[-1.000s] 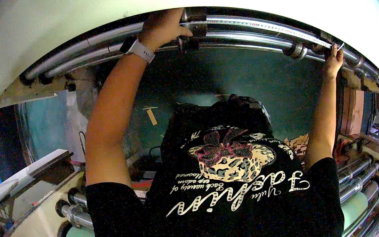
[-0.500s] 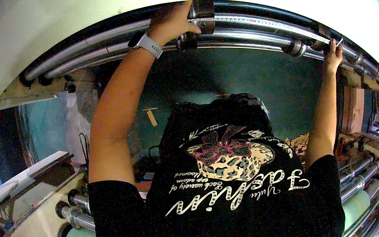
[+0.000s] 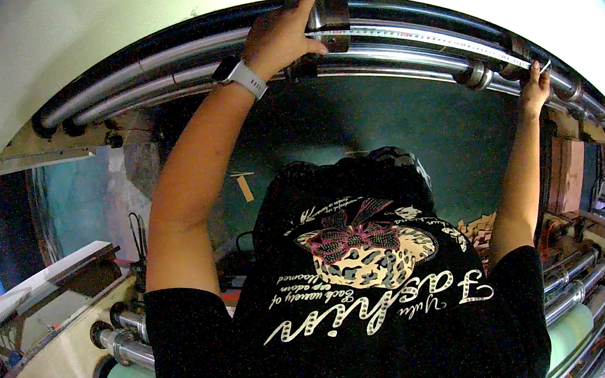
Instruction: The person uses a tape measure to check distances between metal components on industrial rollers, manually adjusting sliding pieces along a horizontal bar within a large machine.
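So the left hand (image 3: 281, 37) had just slid a bit right, and the dark collar (image 3: 335, 18) on the far chrome roller (image 3: 183, 52) seemed to shift with it, so the span to the right hand looked slightly shorter. Left thumb and finger were spread wide at the collar; couldn't tell if they gripped. Right hand (image 3: 536, 88) pinched the white measuring tape (image 3: 424, 37), stretched along that roller between both hands. Tape markings were too tiny to read. Black shirt (image 3: 226, 362) had big white lettering, upside down; no brand visible on the wristwatch (image 3: 228, 69).
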The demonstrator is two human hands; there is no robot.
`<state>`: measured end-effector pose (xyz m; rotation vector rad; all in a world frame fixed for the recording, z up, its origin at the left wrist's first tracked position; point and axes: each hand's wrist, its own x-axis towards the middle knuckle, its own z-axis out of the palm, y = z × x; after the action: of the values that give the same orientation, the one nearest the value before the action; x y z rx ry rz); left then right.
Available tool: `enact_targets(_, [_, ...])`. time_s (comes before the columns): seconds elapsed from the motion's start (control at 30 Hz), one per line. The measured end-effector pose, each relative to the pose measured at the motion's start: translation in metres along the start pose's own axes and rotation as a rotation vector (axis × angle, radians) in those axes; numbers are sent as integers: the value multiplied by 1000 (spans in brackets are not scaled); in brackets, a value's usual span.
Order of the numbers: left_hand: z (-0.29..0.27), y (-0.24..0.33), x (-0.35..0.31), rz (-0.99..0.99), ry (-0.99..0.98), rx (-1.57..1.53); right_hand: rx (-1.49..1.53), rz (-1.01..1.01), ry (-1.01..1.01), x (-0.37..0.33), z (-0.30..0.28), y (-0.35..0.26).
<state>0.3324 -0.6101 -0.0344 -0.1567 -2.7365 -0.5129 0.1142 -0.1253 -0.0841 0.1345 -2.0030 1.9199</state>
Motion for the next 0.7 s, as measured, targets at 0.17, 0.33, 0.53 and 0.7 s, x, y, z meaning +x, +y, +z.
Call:
enact_targets(0.17, [-11,12,4,-149,-185,-127,-11,21,0,1,-5,-1])
enact_targets(0.33, [-8,8,2,-130,-163,-148,-28,6,4,8,-10,11])
enact_targets(0.53, [-14,12,2,-147,-182,-113,-36,45,32,3,-3,2])
enact_targets(0.7, [-16,14,3,-152,-193,-116,-23,27,7,6,-9,8])
